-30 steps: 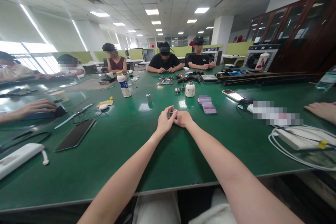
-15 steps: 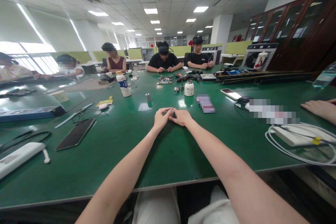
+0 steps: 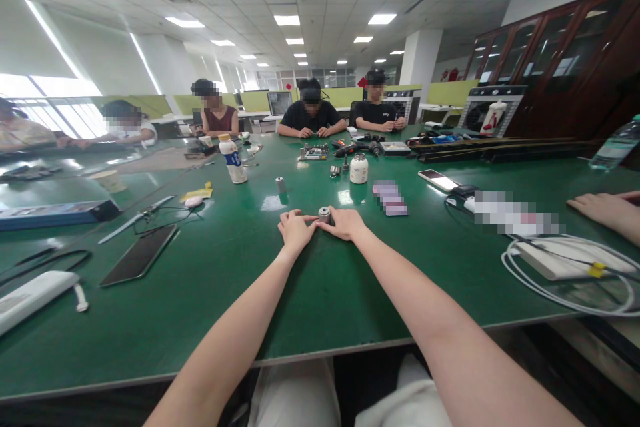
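A small silver metal cylinder point(image 3: 324, 214) with a round opening or ring in its top stands upright on the green table point(image 3: 210, 320). My right hand point(image 3: 345, 223) curls around its right side, thumb in front, and grips it. On the other side my left hand point(image 3: 297, 229) rests low over the table, its fingers spread to the left and only the thumb reaching the cylinder's side. Another small grey cylinder point(image 3: 281, 184) stands farther off, to the left of my hands.
Beyond my hands are a white jar point(image 3: 359, 169), a drink bottle point(image 3: 233, 160) and a power drill point(image 3: 367, 145). A dark phone point(image 3: 141, 255) lies left; a white adapter box point(image 3: 563, 257) with coiled cable lies right. Beside it rests another person's hand point(image 3: 597, 208). Several people sit around the table.
My left hand has drawn off the cylinder's top and opened its fingers leftward, uncovering the top. The right hand keeps its hold. The view has shifted slightly.
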A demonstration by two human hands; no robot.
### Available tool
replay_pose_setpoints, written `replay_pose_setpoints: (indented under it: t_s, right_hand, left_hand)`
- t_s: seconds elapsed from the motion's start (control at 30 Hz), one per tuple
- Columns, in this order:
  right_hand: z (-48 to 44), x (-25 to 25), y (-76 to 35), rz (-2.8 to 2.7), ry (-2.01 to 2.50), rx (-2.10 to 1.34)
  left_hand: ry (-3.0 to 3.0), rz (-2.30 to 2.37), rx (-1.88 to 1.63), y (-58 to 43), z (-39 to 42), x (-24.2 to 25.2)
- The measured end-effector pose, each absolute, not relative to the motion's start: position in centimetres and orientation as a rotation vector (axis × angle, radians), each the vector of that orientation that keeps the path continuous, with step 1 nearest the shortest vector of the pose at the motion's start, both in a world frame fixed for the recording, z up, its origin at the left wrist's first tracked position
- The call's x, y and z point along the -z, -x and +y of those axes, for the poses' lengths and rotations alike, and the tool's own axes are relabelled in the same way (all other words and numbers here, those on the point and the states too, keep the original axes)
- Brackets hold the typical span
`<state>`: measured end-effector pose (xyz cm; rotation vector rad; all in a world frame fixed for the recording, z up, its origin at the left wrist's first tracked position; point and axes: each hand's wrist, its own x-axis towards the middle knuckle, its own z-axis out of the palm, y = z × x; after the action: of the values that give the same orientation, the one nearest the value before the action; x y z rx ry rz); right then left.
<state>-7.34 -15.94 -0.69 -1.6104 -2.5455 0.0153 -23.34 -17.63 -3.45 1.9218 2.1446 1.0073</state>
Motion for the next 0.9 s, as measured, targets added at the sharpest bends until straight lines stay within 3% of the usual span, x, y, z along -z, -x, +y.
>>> replay_pose_setpoints:
  t_s: [0.17, 0.37, 0.9]
  right_hand:
    - [-16.0, 0.8, 7.2, -2.563, 1.607, 0.004]
    - [-15.8, 0.8, 7.2, -2.592, 1.600, 0.012]
    - [-15.6, 0.8, 7.1, -2.609, 1.587, -0.035]
  left_hand:
    - [-1.878, 2.122, -1.075, 23.2, -17.4, 3.4]
    - [-1.960, 1.840, -1.509, 22.2, -17.2, 2.5]
    - [-2.025, 1.595, -1.400, 21.8, -17.0, 3.2]
